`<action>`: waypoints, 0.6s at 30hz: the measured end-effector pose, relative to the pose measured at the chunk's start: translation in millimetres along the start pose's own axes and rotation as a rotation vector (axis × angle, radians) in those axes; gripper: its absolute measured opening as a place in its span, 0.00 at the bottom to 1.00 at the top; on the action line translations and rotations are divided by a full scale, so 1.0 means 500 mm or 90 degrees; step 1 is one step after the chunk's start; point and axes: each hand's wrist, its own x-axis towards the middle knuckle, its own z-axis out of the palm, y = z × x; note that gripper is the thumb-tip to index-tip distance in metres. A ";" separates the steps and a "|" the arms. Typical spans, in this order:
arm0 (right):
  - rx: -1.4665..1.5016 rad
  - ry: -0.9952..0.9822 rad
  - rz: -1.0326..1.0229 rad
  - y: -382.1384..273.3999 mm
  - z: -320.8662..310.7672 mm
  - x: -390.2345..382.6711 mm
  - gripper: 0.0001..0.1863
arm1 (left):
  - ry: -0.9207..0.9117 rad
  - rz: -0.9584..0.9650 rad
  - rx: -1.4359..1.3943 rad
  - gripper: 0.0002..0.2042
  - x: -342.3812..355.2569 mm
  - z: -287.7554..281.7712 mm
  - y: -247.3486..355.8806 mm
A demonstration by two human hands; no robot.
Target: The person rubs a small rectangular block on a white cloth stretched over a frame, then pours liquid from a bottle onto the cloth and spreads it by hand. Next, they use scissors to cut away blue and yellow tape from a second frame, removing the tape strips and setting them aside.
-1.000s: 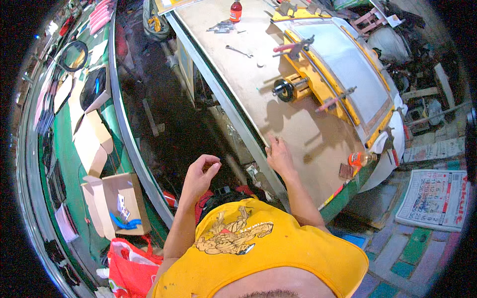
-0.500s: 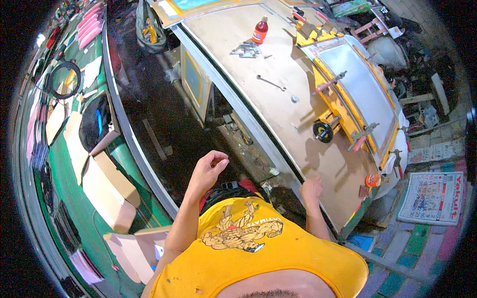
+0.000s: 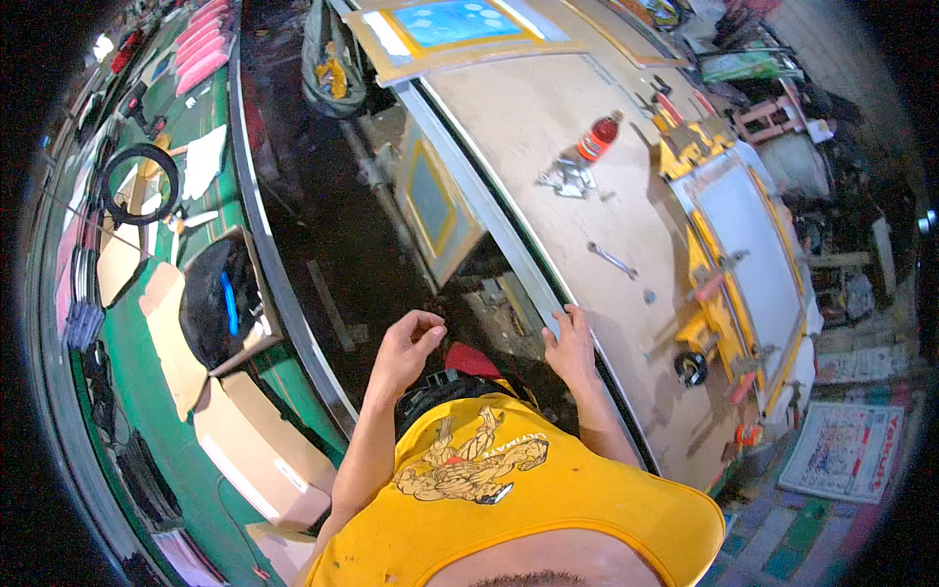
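Observation:
My left hand (image 3: 407,350) hangs over the dark gap between two tables, its fingers loosely curled. A space shows between thumb and fingertips, with nothing visible in it. My right hand (image 3: 573,354) is at the near edge of the brown-topped table (image 3: 548,176), thumb and fingers apart, holding nothing I can see. Whether it touches the edge, I cannot tell. Beyond it on that table lie a wrench (image 3: 612,259), a small pile of metal parts (image 3: 569,180) and a red drink bottle (image 3: 599,137). A yellow-framed screen (image 3: 745,245) is held in a yellow clamp rig (image 3: 706,333).
To my left, a green table (image 3: 122,338) carries an open cardboard box (image 3: 259,445), a black ring (image 3: 106,186) and pink bundles (image 3: 203,54). A blue-panelled frame (image 3: 455,22) lies at the far end. Another framed screen (image 3: 435,201) leans below the right table. A calendar (image 3: 839,452) lies on the tiled floor.
The view has turned rightward-to-left, so the tables appear shifted right. My right hand has moved from above the tabletop to its near edge, fingers spreading. The left hand stays loosely curled.

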 end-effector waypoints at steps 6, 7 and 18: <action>0.180 0.071 -0.073 -0.123 0.087 0.279 0.11 | 0.039 0.001 0.041 0.10 0.199 -0.103 0.051; 0.193 0.069 -0.068 -0.141 0.098 0.323 0.11 | 0.046 -0.005 0.037 0.10 0.236 -0.121 0.073; 0.245 0.056 -0.136 -0.307 0.157 0.744 0.15 | 0.004 -0.028 0.053 0.08 0.583 -0.267 0.186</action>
